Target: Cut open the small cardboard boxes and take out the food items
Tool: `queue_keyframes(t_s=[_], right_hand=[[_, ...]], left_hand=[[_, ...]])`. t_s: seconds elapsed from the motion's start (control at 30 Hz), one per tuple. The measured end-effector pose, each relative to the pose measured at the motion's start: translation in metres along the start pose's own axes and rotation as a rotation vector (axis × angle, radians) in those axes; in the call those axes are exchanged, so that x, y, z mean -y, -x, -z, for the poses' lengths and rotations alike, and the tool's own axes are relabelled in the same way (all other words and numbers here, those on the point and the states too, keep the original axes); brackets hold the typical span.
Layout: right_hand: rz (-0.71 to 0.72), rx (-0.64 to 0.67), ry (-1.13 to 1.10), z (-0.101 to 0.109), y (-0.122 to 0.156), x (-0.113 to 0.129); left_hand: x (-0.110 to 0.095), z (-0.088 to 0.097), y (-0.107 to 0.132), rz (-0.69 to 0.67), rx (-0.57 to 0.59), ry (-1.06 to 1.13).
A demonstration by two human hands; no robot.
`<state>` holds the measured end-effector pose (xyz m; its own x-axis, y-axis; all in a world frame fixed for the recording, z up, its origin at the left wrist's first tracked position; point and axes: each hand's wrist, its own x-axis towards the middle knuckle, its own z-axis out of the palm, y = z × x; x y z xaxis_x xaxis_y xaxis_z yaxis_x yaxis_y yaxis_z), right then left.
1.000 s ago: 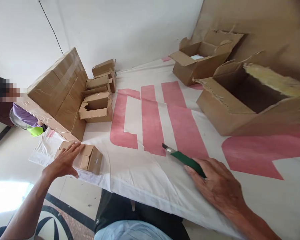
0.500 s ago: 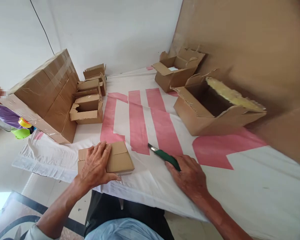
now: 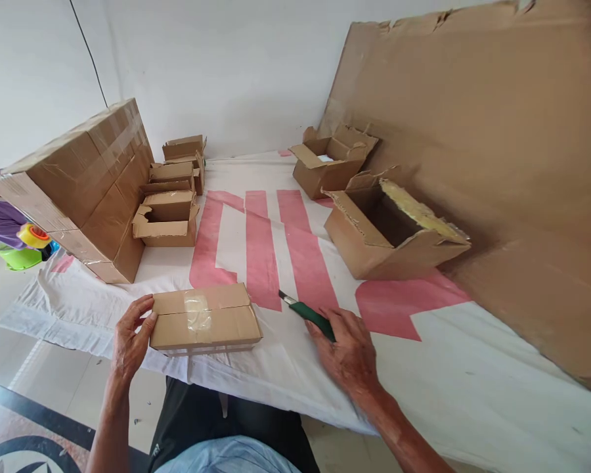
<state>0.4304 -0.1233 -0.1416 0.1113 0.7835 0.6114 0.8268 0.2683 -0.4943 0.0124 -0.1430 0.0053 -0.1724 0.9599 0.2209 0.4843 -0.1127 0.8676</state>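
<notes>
white-clothed table (image 3: 285, 374): your left hand (image 3: 128, 338) has slid off the box (image 3: 204, 318) top, fingers now clasping its end. right hand (image 3: 347, 351) still folded over the cutter (image 3: 308, 314).

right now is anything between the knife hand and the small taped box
Nothing visible: only bare cloth lies between the right hand, on the green knife, and the taped box, whose other end the left hand holds.

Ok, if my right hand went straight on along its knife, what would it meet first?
Probably the open small box by the big carton: from the right hand along the green knife, the line seems to clear the taped box, though depth is unclear.
</notes>
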Motion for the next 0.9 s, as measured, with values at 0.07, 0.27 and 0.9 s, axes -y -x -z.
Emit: queue_keyframes(t_s=[0.07, 0.27, 0.9], right_hand=[[-0.088, 0.0, -0.197, 0.005, -0.009, 0.029], [-0.169, 0.212, -0.673, 0.012, -0.029, 0.12], [-0.026, 0.153, -0.522, 0.004, -0.013, 0.139]], left_hand=[[0.001, -0.006, 0.004, 0.003, -0.045, 0.045], [0.003, -0.006, 0.017, 0.016, -0.084, 0.145], [0.007, 0.019, 0.026, 0.142, 0.151, 0.25]])
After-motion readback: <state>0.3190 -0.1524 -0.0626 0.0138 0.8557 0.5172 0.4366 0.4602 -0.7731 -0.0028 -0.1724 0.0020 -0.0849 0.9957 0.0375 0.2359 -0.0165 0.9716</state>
